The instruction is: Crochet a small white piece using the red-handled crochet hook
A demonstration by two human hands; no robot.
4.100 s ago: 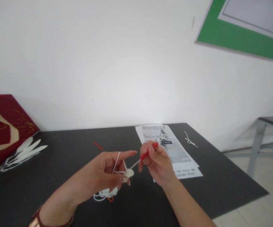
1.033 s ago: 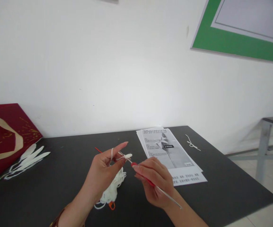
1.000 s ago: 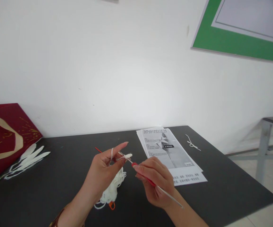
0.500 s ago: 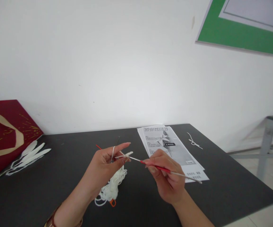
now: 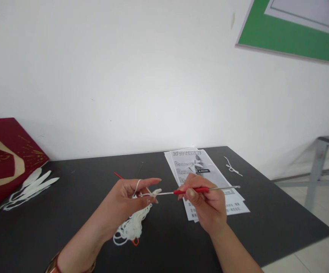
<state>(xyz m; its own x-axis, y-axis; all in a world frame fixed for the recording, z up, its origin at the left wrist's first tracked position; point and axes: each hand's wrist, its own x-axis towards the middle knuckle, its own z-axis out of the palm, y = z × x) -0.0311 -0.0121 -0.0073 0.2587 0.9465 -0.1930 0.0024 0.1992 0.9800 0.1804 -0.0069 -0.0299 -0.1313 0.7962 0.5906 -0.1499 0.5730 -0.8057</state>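
My left fingers [image 5: 151,181] pinch small white yarn piece [image 5: 156,192], likely soft; right fingers [image 5: 193,194] grip red-handled metal hook [image 5: 203,189], best held mid-handle.

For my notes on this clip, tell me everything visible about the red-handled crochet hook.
The crochet hook has a red middle grip with a thin, metallic-looking shaft at each end. The right hand holds it by the grip, nearly level in the picture, partly in front of the printed sheets. One shaft meets the small white yarn piece pinched in the left hand; its tip is hard to make out there. The other end sticks out free beyond the right hand.
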